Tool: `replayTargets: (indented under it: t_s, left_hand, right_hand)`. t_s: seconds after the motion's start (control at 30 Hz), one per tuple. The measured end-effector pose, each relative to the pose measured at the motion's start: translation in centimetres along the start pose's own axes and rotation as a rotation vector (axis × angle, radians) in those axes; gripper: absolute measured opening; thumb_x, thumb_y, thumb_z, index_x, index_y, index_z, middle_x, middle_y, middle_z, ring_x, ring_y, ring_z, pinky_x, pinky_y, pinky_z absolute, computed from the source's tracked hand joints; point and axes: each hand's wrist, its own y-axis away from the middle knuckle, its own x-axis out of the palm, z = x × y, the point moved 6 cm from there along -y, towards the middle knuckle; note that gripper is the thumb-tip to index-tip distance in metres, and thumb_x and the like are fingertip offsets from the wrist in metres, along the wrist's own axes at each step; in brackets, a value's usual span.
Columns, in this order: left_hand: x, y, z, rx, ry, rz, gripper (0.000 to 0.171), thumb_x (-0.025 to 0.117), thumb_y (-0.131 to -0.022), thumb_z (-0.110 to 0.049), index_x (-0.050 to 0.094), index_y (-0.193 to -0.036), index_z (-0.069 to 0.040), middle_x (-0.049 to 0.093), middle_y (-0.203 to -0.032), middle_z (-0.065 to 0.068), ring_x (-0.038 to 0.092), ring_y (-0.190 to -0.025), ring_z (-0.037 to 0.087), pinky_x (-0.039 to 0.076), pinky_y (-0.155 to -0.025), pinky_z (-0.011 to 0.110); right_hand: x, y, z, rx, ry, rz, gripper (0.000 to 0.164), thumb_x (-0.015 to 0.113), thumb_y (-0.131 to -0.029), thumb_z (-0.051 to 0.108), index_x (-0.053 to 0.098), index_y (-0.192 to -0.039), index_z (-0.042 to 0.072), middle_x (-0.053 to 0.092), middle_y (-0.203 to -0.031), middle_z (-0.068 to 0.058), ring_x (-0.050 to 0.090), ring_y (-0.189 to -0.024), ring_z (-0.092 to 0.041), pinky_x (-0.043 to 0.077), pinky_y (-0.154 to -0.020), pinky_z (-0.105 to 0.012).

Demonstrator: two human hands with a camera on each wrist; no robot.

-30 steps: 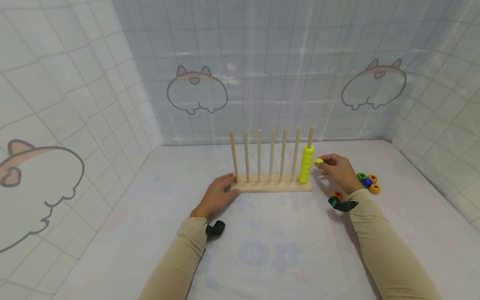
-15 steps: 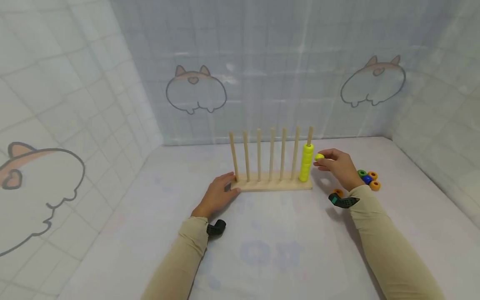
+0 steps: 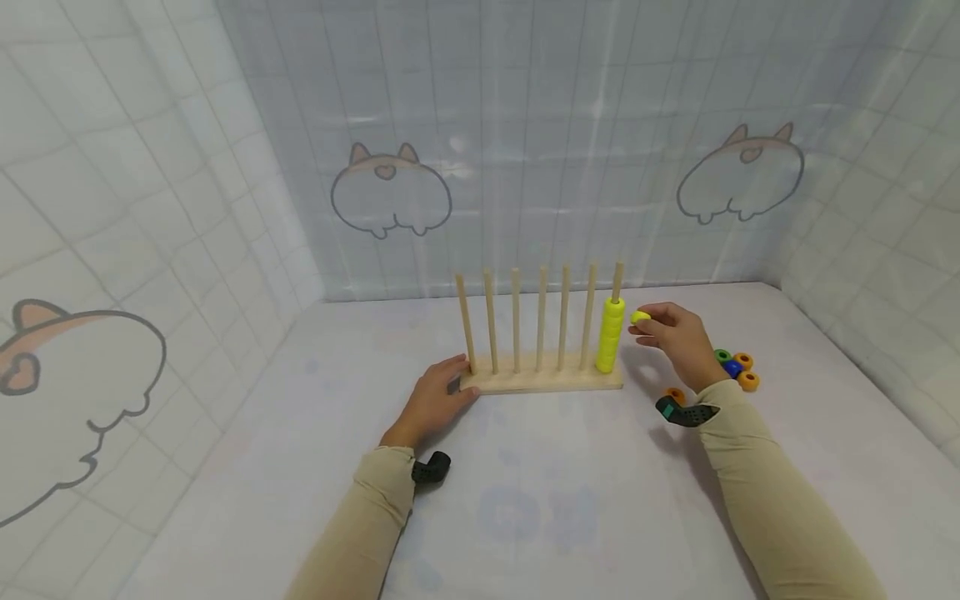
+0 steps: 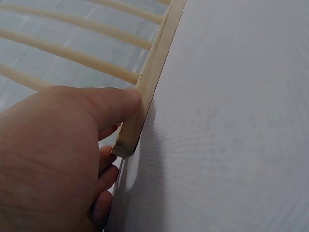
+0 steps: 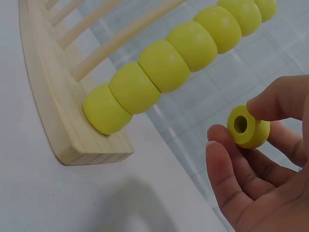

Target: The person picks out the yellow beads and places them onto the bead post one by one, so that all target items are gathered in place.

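Observation:
A wooden peg rack [image 3: 536, 383] stands upright on the table with a row of several bare pegs. Its rightmost peg carries a stack of yellow beads [image 3: 610, 336], and the peg's tip sticks out above them. My left hand [image 3: 431, 402] grips the left end of the base, thumb [image 4: 120, 106] on the front face and fingers behind it. Just right of the stack, my right hand [image 3: 678, 343] pinches a loose yellow bead [image 5: 260, 135] between thumb and fingers. In the right wrist view the bead's hole faces the stack, with a gap between them.
To the right on the white cloth lie a green bead [image 3: 722, 356], a blue bead [image 3: 732, 367] and two orange ones. Another orange bead [image 3: 676, 395] lies beside the black right wrist camera [image 3: 682, 413]. A tiled-pattern curtain [image 3: 525, 125] encloses the back and sides.
My right hand has lifted the yellow bead slightly relative to the stack, and the bead has turned in the fingers. My left hand keeps its hold on the rack. The head view shifts a little.

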Motion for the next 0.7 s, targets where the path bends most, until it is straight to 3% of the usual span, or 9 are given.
replayTargets:
  t_s: [0.3, 0.7]
  left_hand:
    - [-0.1, 0.1, -0.1, -0.008, -0.012, -0.004, 0.056, 0.067, -0.096, -0.028, 0.053, -0.144, -0.003, 0.043, -0.155, 0.011, 0.034, -0.144, 0.036, 0.025, -0.117, 0.054]
    - [0.2, 0.0, 0.3, -0.014, -0.003, 0.009, 0.056, 0.067, -0.097, -0.030, 0.053, -0.145, -0.005, 0.042, -0.156, 0.010, 0.032, -0.145, 0.035, 0.024, -0.118, 0.053]
  right_hand:
    - [0.1, 0.3, 1.1, -0.050, -0.065, -0.002, 0.047, 0.063, -0.101, 0.025, 0.051, -0.136, -0.004, 0.058, -0.131, -0.019, 0.067, -0.103, -0.013, 0.056, -0.089, -0.028]
    - [-0.1, 0.8, 2.6, -0.108, -0.104, 0.002, 0.050, 0.065, -0.100, 0.023, 0.052, -0.142, -0.001, 0.057, -0.135, -0.020, 0.066, -0.105, -0.012, 0.056, -0.087, -0.024]
